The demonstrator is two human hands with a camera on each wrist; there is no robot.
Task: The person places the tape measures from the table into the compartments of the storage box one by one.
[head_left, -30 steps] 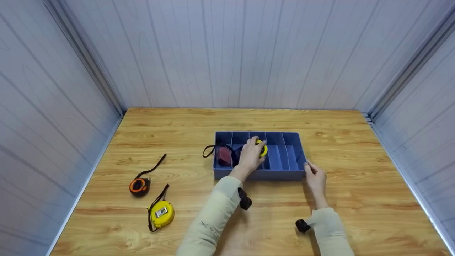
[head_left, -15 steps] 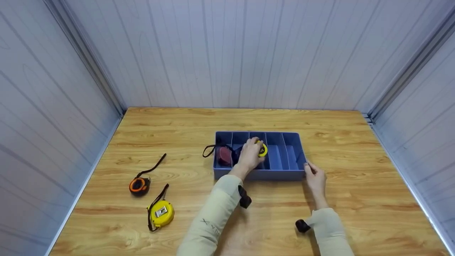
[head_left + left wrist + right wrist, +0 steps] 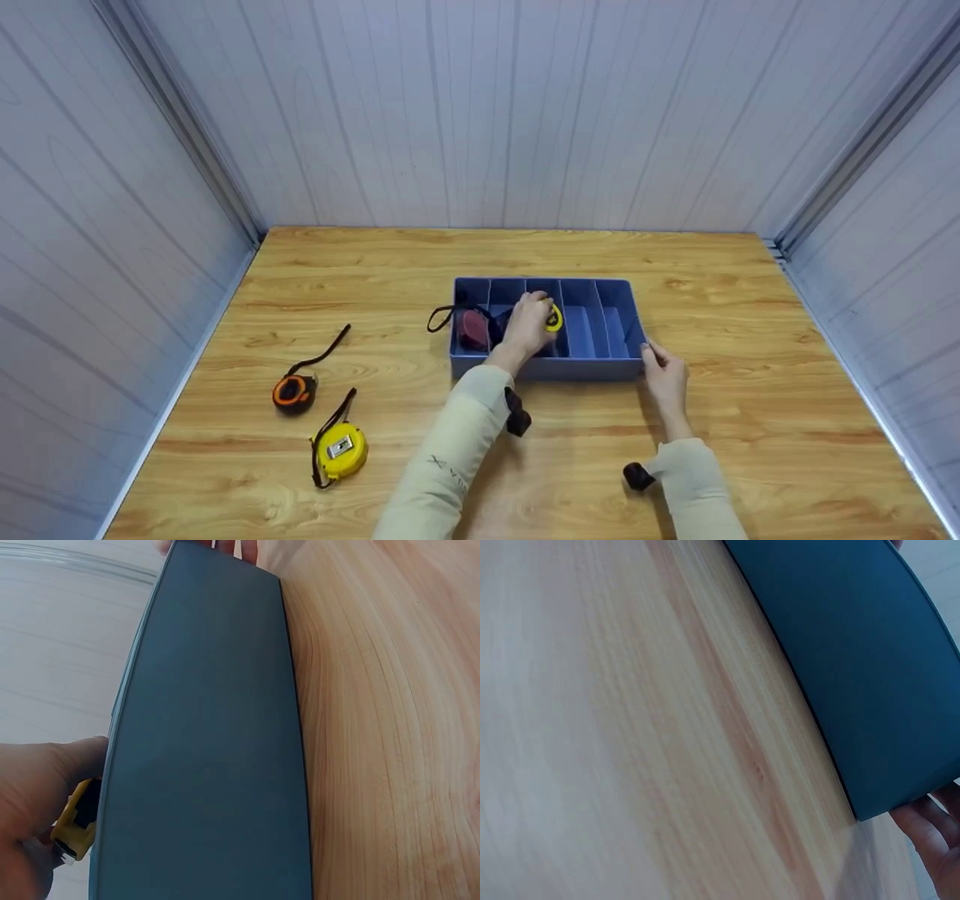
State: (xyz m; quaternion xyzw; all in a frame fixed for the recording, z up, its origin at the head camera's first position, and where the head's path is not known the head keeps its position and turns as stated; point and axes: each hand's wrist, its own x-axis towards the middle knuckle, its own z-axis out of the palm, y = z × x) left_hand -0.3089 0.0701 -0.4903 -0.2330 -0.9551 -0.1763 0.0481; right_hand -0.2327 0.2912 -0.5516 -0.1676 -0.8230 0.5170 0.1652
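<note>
My left hand (image 3: pixel 527 326) holds a yellow and black tape measure (image 3: pixel 555 318) at the third compartment of a blue divided box (image 3: pixel 577 369). In the left wrist view, that tape measure (image 3: pixel 75 829) shows between thumb and fingers, beyond the box wall (image 3: pixel 202 720). My right hand (image 3: pixel 666 377) grips the box's right front corner, thumb on the rim; in the right wrist view its fingers (image 3: pixel 922 832) touch the end wall. A dark red rounded thing (image 3: pixel 472 328) with a black strap lies in the leftmost compartment. Something dark in the second compartment is mostly hidden by my left hand.
Left of the box, an orange and black tape measure (image 3: pixel 294 393) with a black strap lies on the wooden table (image 3: pixel 750 322). Nearer the front is a yellow tape measure (image 3: pixel 341 450), metal clip up. Pale panel walls (image 3: pixel 480 112) enclose the table's back and sides.
My left hand has lowered slightly into the third compartment, and the yellow tape measure has sunk with it. My right hand and the box have stayed put.
</note>
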